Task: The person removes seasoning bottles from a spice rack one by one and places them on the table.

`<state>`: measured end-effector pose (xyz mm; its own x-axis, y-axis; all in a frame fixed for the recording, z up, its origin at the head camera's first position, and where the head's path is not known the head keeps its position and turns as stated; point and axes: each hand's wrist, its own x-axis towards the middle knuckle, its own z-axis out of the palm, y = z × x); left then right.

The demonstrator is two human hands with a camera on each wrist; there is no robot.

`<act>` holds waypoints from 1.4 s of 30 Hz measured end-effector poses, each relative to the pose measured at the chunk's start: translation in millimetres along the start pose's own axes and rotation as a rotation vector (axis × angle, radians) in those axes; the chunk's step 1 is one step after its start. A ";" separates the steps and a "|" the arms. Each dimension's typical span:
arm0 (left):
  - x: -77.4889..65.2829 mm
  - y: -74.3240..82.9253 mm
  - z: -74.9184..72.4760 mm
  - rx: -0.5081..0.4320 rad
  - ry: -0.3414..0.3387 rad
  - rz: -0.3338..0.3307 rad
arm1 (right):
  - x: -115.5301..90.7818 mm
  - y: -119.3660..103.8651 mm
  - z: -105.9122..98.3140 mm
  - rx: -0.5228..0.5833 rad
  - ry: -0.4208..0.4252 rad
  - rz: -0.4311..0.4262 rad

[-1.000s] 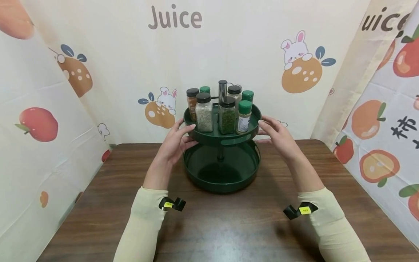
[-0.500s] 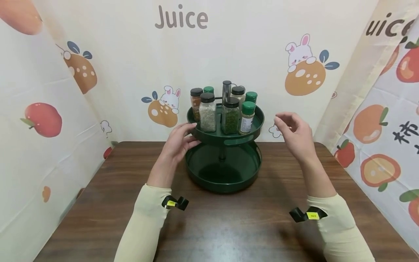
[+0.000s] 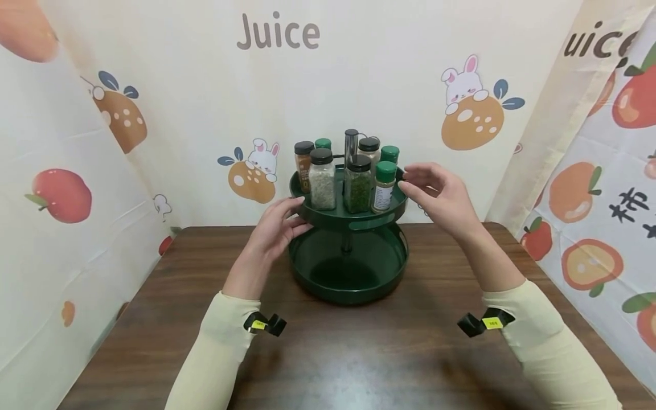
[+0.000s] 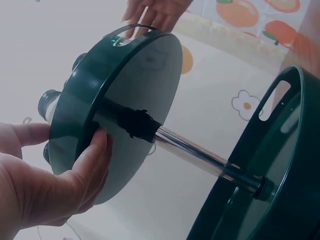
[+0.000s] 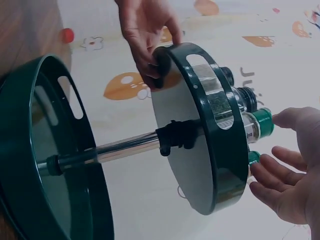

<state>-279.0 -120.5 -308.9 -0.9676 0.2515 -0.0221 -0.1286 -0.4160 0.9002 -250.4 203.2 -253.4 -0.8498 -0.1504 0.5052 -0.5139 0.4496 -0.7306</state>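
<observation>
A two-tier dark green turntable rack stands on the table, with several spice jars on its upper tray. My left hand grips that tray's left edge, thumb at the rim and fingers underneath, as the left wrist view shows. On the right, my right hand hovers at the rim with fingers loosely spread. Its thumb comes close to the green cap of a small labelled jar; its fingertips are near another green-capped jar. Black-capped jars stand on the left and middle.
The lower tray sits on the wooden table, joined to the upper one by a metal post. A handle pole rises amid the jars. Fruit-print curtains hang close behind and at both sides.
My right hand let go of the upper tray's right edge, drew away to the right, then came back higher, beside the green-capped jars. My left hand has kept its hold.
</observation>
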 end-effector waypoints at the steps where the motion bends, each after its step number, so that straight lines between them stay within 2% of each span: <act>1: -0.4 0.0 -0.8 0.003 -0.001 -0.004 | 1.0 -3.8 1.2 -0.007 -0.014 -0.001; 7: -1.0 1.6 -4.5 0.030 0.000 -0.029 | 14.9 4.1 2.6 -0.050 -0.091 0.027; 12: 1.2 2.8 -4.6 0.015 -0.004 -0.048 | 25.7 7.7 2.1 -0.052 -0.148 0.058; 17: 0.3 3.2 -6.1 -0.002 -0.011 -0.043 | 32.7 8.6 4.3 -0.006 -0.203 0.079; 22: 0.3 2.3 -7.7 0.000 -0.053 -0.035 | 35.4 8.3 6.8 0.033 -0.235 0.063; 30: 1.7 0.8 -9.5 0.020 -0.081 -0.030 | 37.0 10.2 9.5 0.012 -0.242 0.031; 42: 1.5 -0.6 -8.2 0.020 -0.080 -0.020 | 39.4 3.3 7.9 -0.012 -0.228 0.009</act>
<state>-282.2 -127.0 -313.0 -0.9443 0.3289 -0.0065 -0.1429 -0.3923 0.9087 -286.5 191.8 -239.6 -0.8594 -0.3407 0.3813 -0.5062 0.4620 -0.7282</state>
